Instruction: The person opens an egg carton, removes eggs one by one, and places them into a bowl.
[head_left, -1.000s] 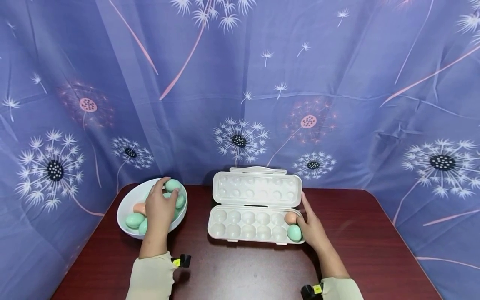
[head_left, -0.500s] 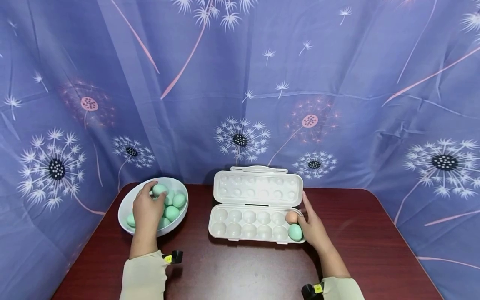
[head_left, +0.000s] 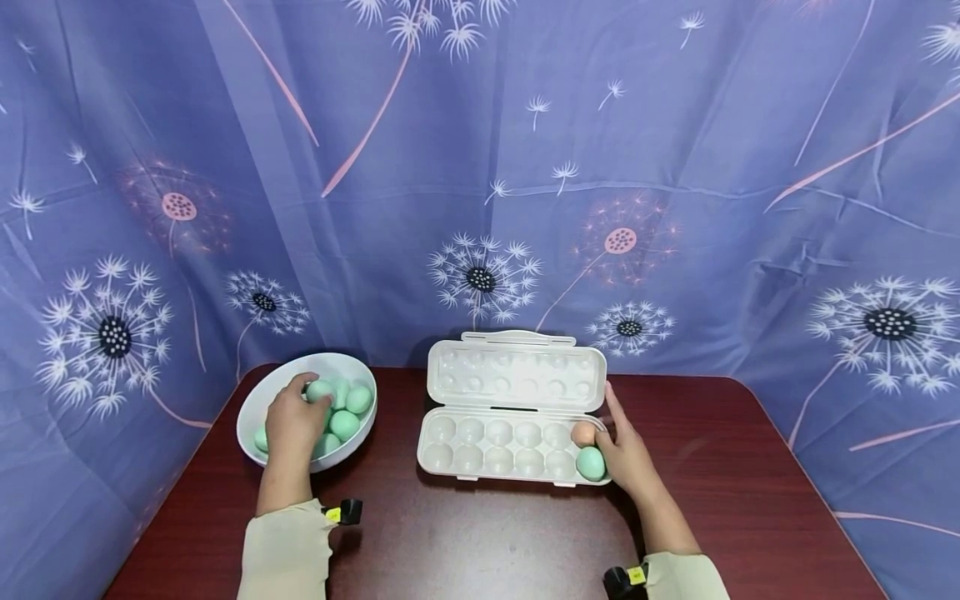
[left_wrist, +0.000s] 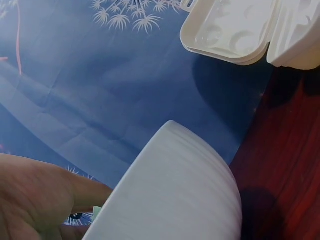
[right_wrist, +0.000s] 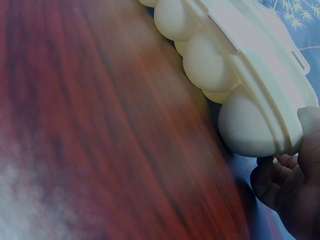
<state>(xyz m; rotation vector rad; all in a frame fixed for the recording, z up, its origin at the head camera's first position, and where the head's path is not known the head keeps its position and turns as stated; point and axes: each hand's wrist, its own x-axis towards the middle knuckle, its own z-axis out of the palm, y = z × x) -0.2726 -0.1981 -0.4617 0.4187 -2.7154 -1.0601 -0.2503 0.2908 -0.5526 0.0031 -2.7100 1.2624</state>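
Observation:
In the head view my left hand (head_left: 294, 421) reaches into the white bowl (head_left: 258, 408) at the table's left. Its thumb and fingers curl round a green egg (head_left: 320, 390), among several other green eggs (head_left: 345, 425). The left wrist view has the bowl's outer wall (left_wrist: 175, 190) hiding most of that egg. My right hand (head_left: 630, 454) grips the right end of the opened egg carton (head_left: 517, 479), thumb over the rim and fingers underneath (right_wrist: 272, 182). An orange egg (head_left: 583, 433) sits in the back right cup, a green egg (head_left: 590, 464) in the front right one.
The carton's lid (head_left: 517, 379) leans back towards the blue dandelion-print cloth (head_left: 525, 250) hanging behind the dark red table (head_left: 465, 542). A black wrist camera (head_left: 349, 512) juts from the left sleeve, another (head_left: 618, 583) from the right.
My left hand has moved left inside the bowl and sunk lower with the green egg. An orange egg seen there earlier is now hidden. The right hand keeps its place on the carton.

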